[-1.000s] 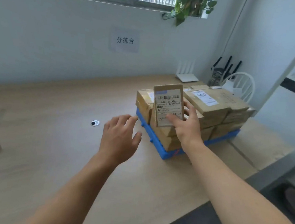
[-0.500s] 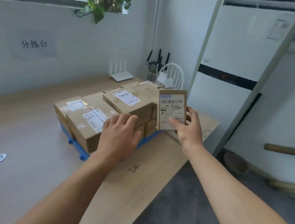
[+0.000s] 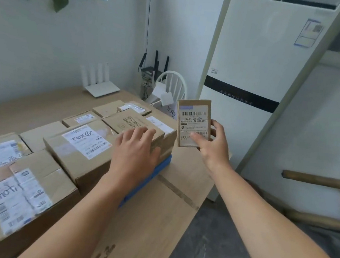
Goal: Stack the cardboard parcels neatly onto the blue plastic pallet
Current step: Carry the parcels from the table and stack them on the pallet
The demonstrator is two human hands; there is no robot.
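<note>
My right hand (image 3: pixel 213 147) grips a small flat cardboard parcel (image 3: pixel 193 122) with a barcode label, held upright in the air just right of the stack. Several labelled cardboard parcels (image 3: pixel 81 145) lie packed on the blue plastic pallet (image 3: pixel 148 179), of which only a strip of the near edge shows. My left hand (image 3: pixel 135 152) is spread with straight fingers over the near right corner of the stack, at a brown box with printed characters (image 3: pixel 131 122). Whether the palm touches the box I cannot tell.
The pallet sits on a wooden table (image 3: pixel 153 223) whose right edge drops to a dark floor. A white router (image 3: pixel 100 87) and a white chair (image 3: pixel 171 86) stand behind. A tall white air conditioner (image 3: pixel 250 74) rises at the right. A wooden ladder (image 3: pixel 327 201) lies beyond.
The view has swung right and closer to the stack. My left hand went from above the bare table to the stack's near corner. My right hand carried the small parcel to the stack's right.
</note>
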